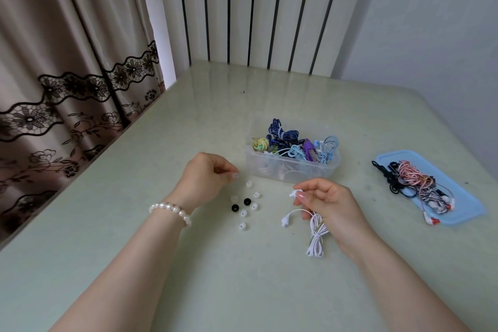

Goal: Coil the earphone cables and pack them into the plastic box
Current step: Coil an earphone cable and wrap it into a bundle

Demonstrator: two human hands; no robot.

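box (292,167) holds coiled cables | lid (463,205) bears tangled earphones | right hand (331,202) grips white earphone (315,232) | left hand (207,175) pinches eartip (235,175)

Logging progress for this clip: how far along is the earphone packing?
Done: several coiled cables fill the clear plastic box. In hand: the right hand grips a bundled white earphone cable; the left hand pinches a small clear eartip. Left: tangled earphones on the blue lid.

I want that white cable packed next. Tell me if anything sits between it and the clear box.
Nothing visible blocks the way. The right hand holds the coiled white earphone cable just in front of the clear plastic box, with bare pale green table between. The box is open-topped but already crowded with coiled cables.
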